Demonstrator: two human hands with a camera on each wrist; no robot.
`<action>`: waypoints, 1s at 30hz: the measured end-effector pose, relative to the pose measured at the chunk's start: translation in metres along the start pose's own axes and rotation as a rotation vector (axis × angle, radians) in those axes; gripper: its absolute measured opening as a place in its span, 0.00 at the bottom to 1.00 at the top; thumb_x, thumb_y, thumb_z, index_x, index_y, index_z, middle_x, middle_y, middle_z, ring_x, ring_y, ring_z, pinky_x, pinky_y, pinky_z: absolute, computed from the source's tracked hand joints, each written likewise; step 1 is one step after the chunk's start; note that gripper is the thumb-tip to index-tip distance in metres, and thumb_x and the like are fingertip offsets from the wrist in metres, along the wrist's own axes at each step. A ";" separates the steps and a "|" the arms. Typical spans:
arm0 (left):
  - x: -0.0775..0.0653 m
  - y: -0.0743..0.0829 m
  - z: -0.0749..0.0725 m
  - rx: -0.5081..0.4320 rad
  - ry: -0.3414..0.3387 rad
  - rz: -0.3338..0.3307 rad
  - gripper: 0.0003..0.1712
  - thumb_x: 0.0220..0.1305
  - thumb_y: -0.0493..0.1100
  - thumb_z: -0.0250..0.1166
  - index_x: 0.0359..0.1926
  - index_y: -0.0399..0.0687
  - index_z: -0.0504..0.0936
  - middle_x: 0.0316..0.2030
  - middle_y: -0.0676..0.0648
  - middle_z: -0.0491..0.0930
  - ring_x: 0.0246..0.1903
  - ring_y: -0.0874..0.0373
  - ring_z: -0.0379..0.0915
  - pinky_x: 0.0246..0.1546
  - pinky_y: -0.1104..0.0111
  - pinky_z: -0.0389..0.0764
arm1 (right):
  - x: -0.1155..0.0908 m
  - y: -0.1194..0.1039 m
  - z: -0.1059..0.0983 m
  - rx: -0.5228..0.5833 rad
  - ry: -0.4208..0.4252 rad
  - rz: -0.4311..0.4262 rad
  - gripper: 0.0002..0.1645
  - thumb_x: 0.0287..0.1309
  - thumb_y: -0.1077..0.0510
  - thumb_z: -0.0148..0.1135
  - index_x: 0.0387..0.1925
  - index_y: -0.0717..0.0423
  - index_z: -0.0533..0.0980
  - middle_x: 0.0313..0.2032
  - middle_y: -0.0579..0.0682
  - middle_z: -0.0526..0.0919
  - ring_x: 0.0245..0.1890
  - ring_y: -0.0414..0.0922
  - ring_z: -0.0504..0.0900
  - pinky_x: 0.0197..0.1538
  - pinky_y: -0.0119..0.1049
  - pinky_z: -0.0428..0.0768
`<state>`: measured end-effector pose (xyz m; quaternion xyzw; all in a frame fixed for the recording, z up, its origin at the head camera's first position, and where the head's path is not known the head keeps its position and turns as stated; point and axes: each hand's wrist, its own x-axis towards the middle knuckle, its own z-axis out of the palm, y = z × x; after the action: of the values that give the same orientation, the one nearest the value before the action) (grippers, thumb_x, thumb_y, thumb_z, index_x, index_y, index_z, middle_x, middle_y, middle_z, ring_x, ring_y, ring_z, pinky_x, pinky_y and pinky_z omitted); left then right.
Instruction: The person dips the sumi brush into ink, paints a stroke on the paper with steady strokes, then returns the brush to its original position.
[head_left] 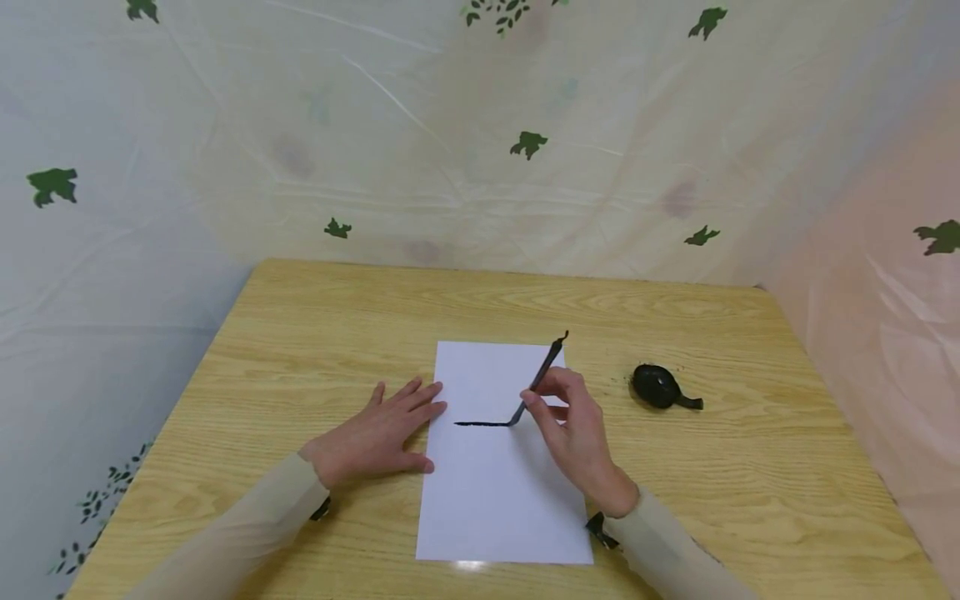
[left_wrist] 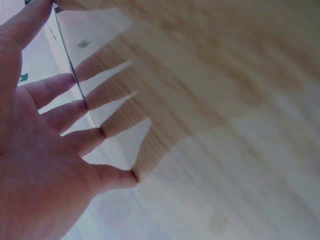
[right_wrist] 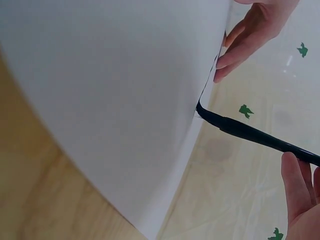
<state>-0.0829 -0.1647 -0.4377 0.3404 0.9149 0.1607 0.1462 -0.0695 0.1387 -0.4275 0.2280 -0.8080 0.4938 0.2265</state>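
A sheet of white paper lies on the wooden table, with one thin black horizontal stroke across its middle. My right hand pinches a dark brush between thumb and fingers. The brush leans up and to the right, its bent black bristles touching the paper at the stroke's right end. Spread and straight, the fingers of my left hand rest with their tips at the sheet's left edge. In the left wrist view that hand's palm shows, fingertips against the wood.
Right of the paper sits a small round black ink dish with a short handle, small dark specks beside it. The wooden table is bounded by pale curtains with green leaf-like patches behind and at both sides.
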 end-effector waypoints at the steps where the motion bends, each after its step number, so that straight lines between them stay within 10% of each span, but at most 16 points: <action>1: 0.000 0.000 0.000 -0.003 0.000 -0.001 0.49 0.66 0.63 0.69 0.78 0.45 0.64 0.81 0.43 0.51 0.80 0.40 0.40 0.69 0.28 0.46 | 0.000 0.000 0.000 0.003 0.000 0.003 0.24 0.57 0.74 0.71 0.52 0.64 0.71 0.39 0.52 0.82 0.41 0.51 0.88 0.35 0.34 0.86; 30: -0.001 0.000 0.001 -0.016 0.008 -0.012 0.49 0.65 0.63 0.70 0.78 0.46 0.64 0.81 0.45 0.51 0.80 0.41 0.39 0.69 0.28 0.45 | -0.002 0.002 -0.007 0.006 0.013 0.006 0.24 0.56 0.76 0.70 0.51 0.63 0.71 0.40 0.51 0.82 0.41 0.47 0.87 0.37 0.28 0.84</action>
<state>-0.0822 -0.1652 -0.4386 0.3332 0.9161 0.1683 0.1463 -0.0686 0.1463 -0.4271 0.2232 -0.8058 0.4982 0.2295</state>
